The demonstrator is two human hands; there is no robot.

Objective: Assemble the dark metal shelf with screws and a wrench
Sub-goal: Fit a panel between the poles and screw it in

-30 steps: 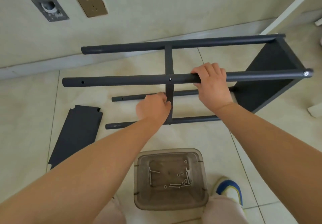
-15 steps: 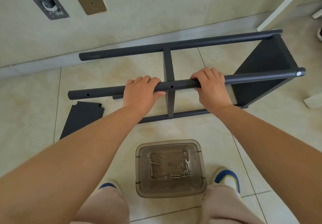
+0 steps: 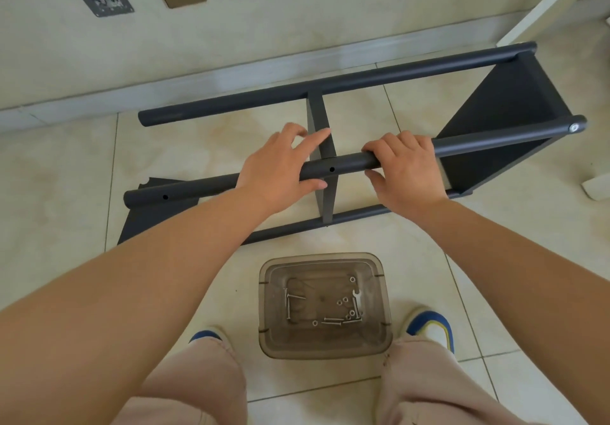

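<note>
On the tiled floor, both hands (left (image 3: pixel 277 170) loosely spread, right (image 3: pixel 404 168) gripping) hold the shelf's near pole (image 3: pixel 346 164).

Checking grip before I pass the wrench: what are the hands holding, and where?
The right hand grips the shelf's front tube near its middle; the left hand rests on it, fingers straight.
</note>
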